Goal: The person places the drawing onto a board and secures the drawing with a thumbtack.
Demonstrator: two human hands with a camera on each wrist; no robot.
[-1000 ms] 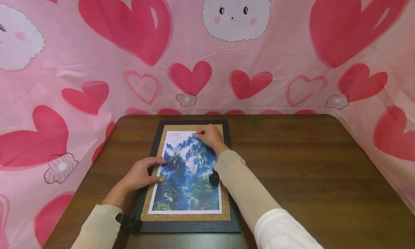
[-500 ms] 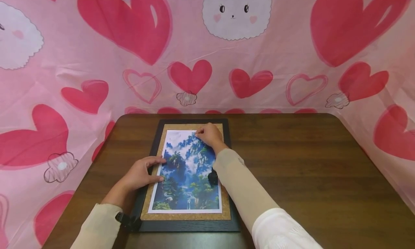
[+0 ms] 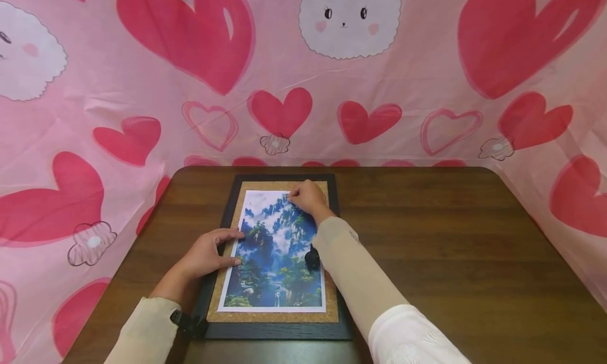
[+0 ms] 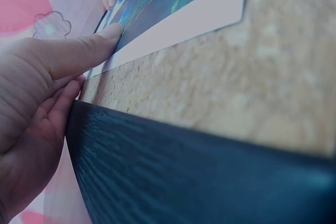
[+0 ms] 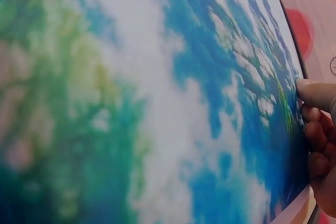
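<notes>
A printed landscape picture [image 3: 275,253] of blue mountains and green trees, with a white border, lies on a cork board [image 3: 272,317] in a black frame [image 3: 280,331]. My left hand [image 3: 206,256] is at the picture's left edge, thumb and forefinger spread apart. Its thumb [image 4: 86,51] rests on the print in the left wrist view, the other fingers beside the frame's outer edge. My right hand [image 3: 309,198] has its fingers curled, thumb and forefinger tips together on the print close to its top edge. Whatever is between those fingertips is hidden.
The frame lies on a dark brown wooden table [image 3: 427,258], left of its middle and near the back edge. A pink cloth [image 3: 379,79] printed with red hearts hangs behind and at both sides. A black wrist camera [image 3: 189,324] overlaps the frame's lower left corner.
</notes>
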